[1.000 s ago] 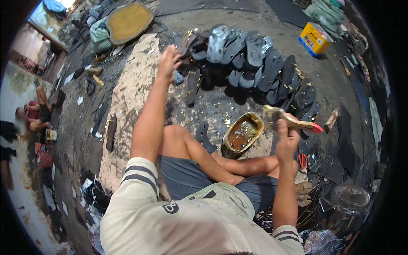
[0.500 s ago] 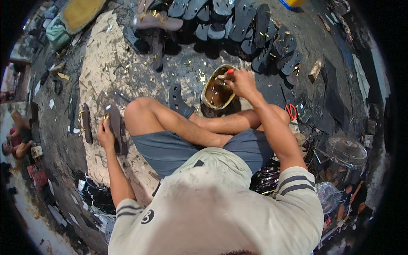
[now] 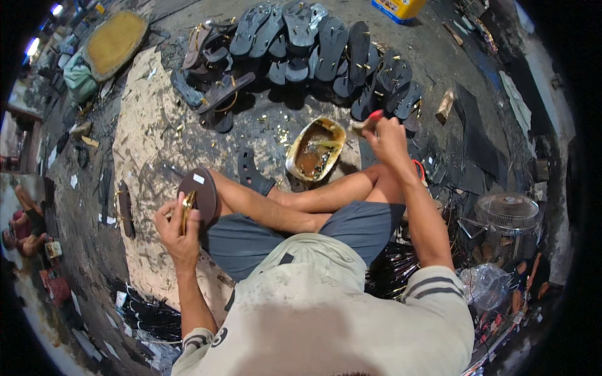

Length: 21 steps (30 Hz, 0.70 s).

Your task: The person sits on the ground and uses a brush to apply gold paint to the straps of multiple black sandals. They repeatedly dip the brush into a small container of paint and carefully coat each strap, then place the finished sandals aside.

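Note:
My left hand (image 3: 177,237) is closed on a brown sandal (image 3: 204,178), its fingers at the gold strap; the sole is raised over my left knee with its broad end away from me. In my right hand (image 3: 390,141) is a small red-handled brush (image 3: 359,128), held just right of a glue pot (image 3: 293,152). Brown liquid shows inside the pot, and its rim is smeared. Another dark sandal with gold straps (image 3: 127,210) lies on the floor left of my left hand.
Several black sandals with gold trim (image 3: 295,28) form an arc beyond the pot. Red-handled scissors (image 3: 419,168) lie by my right knee. A fan (image 3: 506,212) stands at the right, a yellow container (image 3: 401,9) far off. Another person (image 3: 30,229) sits far left.
My right hand has lifted the brush out of the pot and moved right. My left hand has raised the sandal from the floor toward my knee.

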Each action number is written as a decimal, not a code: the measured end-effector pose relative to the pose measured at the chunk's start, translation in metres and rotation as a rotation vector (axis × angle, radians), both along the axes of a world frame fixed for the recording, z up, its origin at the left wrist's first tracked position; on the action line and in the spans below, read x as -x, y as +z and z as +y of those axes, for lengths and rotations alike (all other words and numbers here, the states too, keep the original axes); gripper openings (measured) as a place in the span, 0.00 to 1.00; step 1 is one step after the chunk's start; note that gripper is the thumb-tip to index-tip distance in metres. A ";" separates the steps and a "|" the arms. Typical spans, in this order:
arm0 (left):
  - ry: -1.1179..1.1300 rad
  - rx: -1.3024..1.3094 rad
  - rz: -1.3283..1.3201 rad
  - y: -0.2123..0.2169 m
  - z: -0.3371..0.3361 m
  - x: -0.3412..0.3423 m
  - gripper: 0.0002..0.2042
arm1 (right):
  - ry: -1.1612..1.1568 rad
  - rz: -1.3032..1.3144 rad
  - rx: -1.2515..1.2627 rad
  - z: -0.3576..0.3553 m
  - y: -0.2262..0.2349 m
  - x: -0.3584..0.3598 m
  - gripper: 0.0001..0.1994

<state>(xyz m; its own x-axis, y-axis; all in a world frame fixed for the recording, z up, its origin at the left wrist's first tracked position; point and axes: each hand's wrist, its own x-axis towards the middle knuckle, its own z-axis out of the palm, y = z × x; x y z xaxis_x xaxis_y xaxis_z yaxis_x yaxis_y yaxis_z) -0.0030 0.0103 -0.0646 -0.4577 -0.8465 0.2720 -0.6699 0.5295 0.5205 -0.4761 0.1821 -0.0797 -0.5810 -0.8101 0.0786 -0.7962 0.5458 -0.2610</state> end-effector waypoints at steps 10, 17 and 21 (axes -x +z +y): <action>-0.153 -0.504 0.576 0.054 -0.003 0.018 0.35 | -0.199 -0.942 1.408 -0.005 0.096 -0.056 0.12; -0.230 -1.305 1.390 0.016 0.028 0.085 0.30 | 0.164 -1.264 0.963 -0.063 0.064 -0.209 0.15; -0.232 -1.097 1.394 0.041 0.058 0.111 0.31 | 0.291 -1.100 0.829 -0.078 0.070 -0.229 0.13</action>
